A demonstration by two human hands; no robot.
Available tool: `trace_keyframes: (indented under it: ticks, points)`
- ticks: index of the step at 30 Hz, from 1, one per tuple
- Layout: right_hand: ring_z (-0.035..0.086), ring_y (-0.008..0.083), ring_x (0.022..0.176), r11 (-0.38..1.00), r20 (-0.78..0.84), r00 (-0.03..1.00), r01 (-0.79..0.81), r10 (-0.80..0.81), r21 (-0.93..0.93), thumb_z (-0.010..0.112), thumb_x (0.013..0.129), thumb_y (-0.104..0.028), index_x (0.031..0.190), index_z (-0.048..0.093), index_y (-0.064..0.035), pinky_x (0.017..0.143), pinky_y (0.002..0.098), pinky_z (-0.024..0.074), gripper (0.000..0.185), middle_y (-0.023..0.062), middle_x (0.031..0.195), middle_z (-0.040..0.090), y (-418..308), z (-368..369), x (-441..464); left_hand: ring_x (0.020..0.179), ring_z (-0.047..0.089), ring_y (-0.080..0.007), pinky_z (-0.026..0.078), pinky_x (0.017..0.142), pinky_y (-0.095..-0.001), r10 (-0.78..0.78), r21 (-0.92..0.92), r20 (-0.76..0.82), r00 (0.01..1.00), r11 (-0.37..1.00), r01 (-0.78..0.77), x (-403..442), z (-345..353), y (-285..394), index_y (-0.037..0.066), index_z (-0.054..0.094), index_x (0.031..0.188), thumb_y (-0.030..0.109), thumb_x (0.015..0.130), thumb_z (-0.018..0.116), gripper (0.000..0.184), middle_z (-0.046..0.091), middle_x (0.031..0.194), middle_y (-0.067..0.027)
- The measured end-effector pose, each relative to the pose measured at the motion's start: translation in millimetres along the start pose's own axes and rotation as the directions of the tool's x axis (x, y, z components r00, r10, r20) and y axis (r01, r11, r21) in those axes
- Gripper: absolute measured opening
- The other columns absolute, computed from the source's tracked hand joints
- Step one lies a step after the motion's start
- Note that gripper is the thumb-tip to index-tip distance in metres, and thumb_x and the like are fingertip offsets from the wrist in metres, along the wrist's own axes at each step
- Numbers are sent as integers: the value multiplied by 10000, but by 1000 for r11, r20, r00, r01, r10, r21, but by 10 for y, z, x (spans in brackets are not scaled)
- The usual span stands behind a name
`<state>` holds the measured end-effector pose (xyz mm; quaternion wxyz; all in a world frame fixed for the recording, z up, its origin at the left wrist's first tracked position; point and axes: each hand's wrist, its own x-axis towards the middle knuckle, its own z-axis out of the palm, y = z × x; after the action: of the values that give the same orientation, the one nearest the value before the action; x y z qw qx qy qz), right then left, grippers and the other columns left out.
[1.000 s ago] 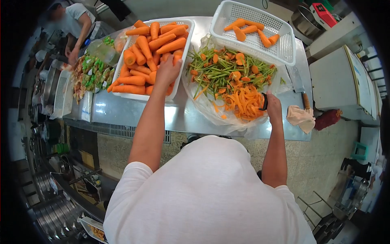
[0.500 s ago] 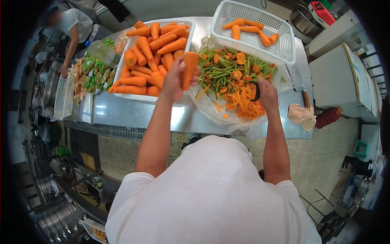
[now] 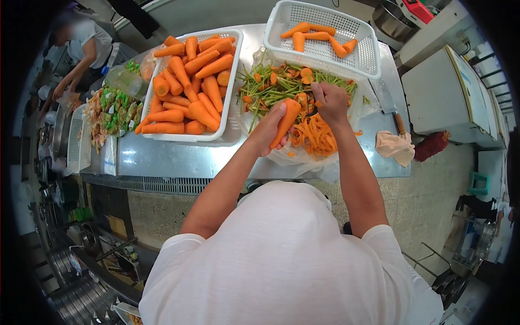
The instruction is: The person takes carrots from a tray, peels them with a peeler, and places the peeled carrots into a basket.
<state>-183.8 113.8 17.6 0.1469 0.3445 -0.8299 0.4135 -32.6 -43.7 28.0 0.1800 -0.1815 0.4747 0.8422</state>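
My left hand [image 3: 265,132] is closed round a thick orange carrot [image 3: 285,124], holding it at a tilt over the pile of scraps. Beside the carrot's upper end, my right hand [image 3: 331,104] grips a dark peeler [image 3: 311,108], mostly hidden by the fingers. Below both hands, orange peel ribbons [image 3: 311,138] lie on a clear plastic bag [image 3: 271,156]. Green stems and cut carrot tops [image 3: 265,81] are heaped behind them. To the left stands a white basket [image 3: 234,81] piled with whole carrots [image 3: 189,86].
A second white basket [image 3: 374,57] at the back holds several carrots. On the right of the metal table [image 3: 162,154] lie a knife [image 3: 385,97] and a pale cloth [image 3: 394,147]. Bagged vegetables [image 3: 122,103] sit at left, near another person [image 3: 89,46].
My left hand has brought the carrot right, from beside the full basket to over the scraps. My right hand has moved up and left with the peeler, close to the carrot.
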Motion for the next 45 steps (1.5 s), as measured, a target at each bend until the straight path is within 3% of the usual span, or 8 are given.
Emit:
trace_keyframes:
  ticks: [9, 12, 18, 20, 27, 38, 43, 45]
  points:
    - [558, 354, 558, 987, -41, 987, -157, 158, 36, 568, 975, -382, 629, 574, -54, 576, 470, 419, 477, 146, 563, 546, 74, 136, 2, 472, 469, -96, 381, 364, -239, 48, -9, -97, 994, 999, -49, 120, 51, 12, 146, 482, 1245, 580, 1033, 404, 490, 535, 770, -37]
    - [563, 352, 559, 990, -25, 994, 112, -110, 81, 561, 982, -404, 642, 584, -53, 591, 468, 419, 489, 148, 559, 544, 61, 152, -22, 478, 480, -99, 403, 386, -242, 15, 70, -84, 996, 998, -9, 182, 2, 19, 147, 481, 1264, 570, 1036, 410, 486, 545, 775, -41]
    - [573, 351, 584, 961, 30, 962, -274, 273, 47, 557, 981, -427, 666, 604, -56, 636, 450, 419, 489, 139, 574, 558, 76, 123, -22, 480, 499, -111, 424, 397, -240, 206, 164, -77, 975, 968, -192, 71, 21, 69, 126, 451, 1278, 533, 1027, 476, 479, 572, 850, -65]
    - [571, 351, 575, 993, 39, 997, 56, -61, 104, 551, 984, -430, 666, 606, -54, 625, 457, 417, 496, 129, 569, 560, -16, 126, -8, 480, 506, -115, 435, 396, -243, 248, 208, -57, 967, 950, -232, 105, 15, 82, 119, 435, 1294, 503, 1029, 493, 470, 584, 912, -73]
    - [577, 338, 587, 974, 15, 974, -227, 227, -11, 556, 976, -416, 649, 607, -68, 639, 442, 414, 480, 119, 571, 571, 40, 159, -52, 496, 520, -105, 423, 377, -228, 123, 6, -93, 988, 992, -123, 125, 10, 62, 130, 446, 1282, 455, 1059, 431, 394, 585, 924, -72]
    - [583, 341, 597, 996, -50, 998, 48, -44, 76, 590, 963, -390, 626, 602, -65, 652, 453, 419, 468, 130, 588, 583, 115, 227, -49, 537, 531, -92, 410, 362, -220, 161, 121, -81, 984, 981, -151, 159, 39, 84, 166, 450, 1224, 494, 1049, 437, 372, 581, 866, -58]
    - [585, 348, 596, 946, 24, 947, -322, 321, 43, 581, 966, -404, 638, 587, -58, 663, 457, 410, 477, 114, 593, 587, 27, 87, -33, 539, 527, -96, 435, 388, -233, 149, 84, -80, 986, 986, -142, 185, -15, 120, 159, 473, 1204, 501, 1049, 428, 379, 580, 822, -43]
    - [589, 349, 599, 996, -13, 999, 37, -36, 85, 564, 968, -450, 632, 580, -57, 679, 461, 410, 517, 107, 586, 587, -123, 35, -31, 519, 516, -97, 424, 378, -230, 115, 130, -71, 991, 986, -106, 165, -12, 88, 160, 469, 1211, 505, 1052, 408, 384, 571, 769, -26]
